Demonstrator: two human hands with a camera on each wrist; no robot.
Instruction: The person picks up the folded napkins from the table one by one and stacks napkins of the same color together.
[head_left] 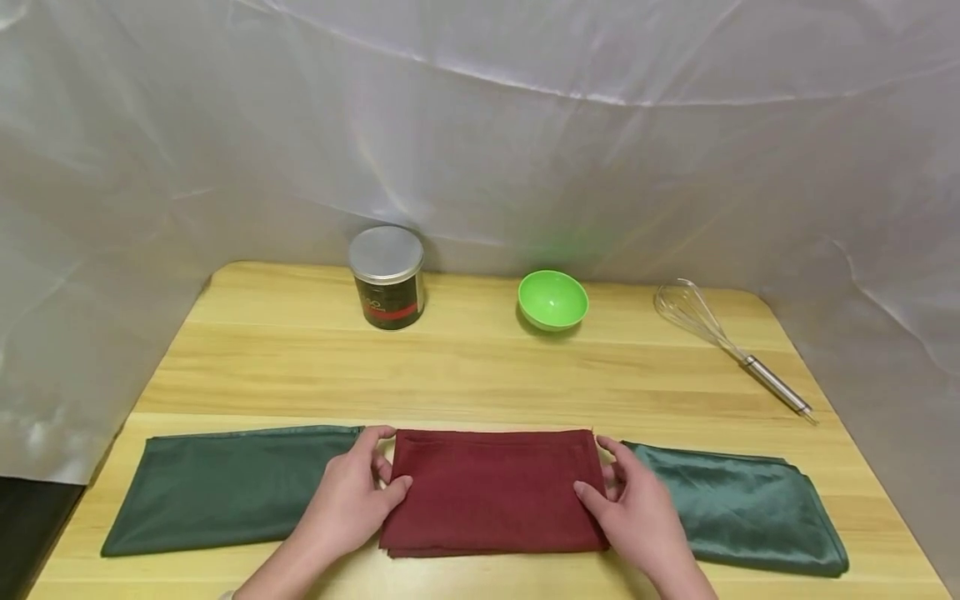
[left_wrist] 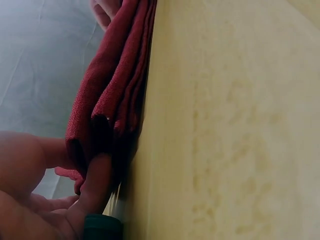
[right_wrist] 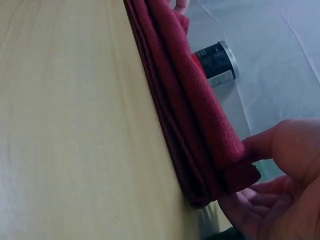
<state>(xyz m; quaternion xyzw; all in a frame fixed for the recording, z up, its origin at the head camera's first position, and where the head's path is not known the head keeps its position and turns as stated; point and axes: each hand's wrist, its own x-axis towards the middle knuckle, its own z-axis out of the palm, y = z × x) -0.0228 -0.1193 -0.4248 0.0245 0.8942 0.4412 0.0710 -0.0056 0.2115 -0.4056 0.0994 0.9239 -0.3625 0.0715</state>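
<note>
A folded dark red cloth lies at the front middle of the table, its stacked layers showing along the edge in both wrist views. My left hand pinches its left end, thumb on top and fingers at the side edge. At the opposite end my right hand grips the cloth the same way, its thumb over the upper layer. A folded dark green cloth is beside the left hand, partly behind it. Another green cloth, shinier, lies just right of the right hand.
Along the back of the wooden table stand a black and red tin with a grey lid and a bright green bowl. A wire whisk lies at the back right. Pale grey fabric hangs behind and at the sides.
</note>
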